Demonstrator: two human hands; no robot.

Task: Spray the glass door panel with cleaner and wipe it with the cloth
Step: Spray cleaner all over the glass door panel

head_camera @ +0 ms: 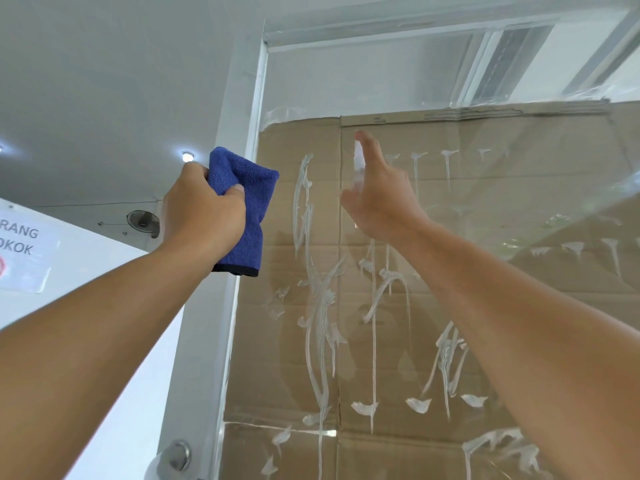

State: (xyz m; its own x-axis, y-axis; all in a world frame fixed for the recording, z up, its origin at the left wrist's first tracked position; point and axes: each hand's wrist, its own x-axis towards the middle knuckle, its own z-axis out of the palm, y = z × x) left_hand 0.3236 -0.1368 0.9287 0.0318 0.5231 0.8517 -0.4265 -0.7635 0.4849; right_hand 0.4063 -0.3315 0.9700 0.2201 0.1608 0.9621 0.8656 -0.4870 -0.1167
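The glass door panel fills the right half of the view, with brown cardboard behind it and white foamy cleaner streaks running down it. My left hand is raised beside the white door frame and grips a folded blue cloth. The cloth hangs in front of the frame, just left of the glass. My right hand is held up near the upper glass and holds a small white spray bottle, with the forefinger on its top. Most of the bottle is hidden behind the hand.
A round metal door knob sits at the bottom left of the frame. On the wall to the left hangs a printed sign. A wall fan and a ceiling light are farther back.
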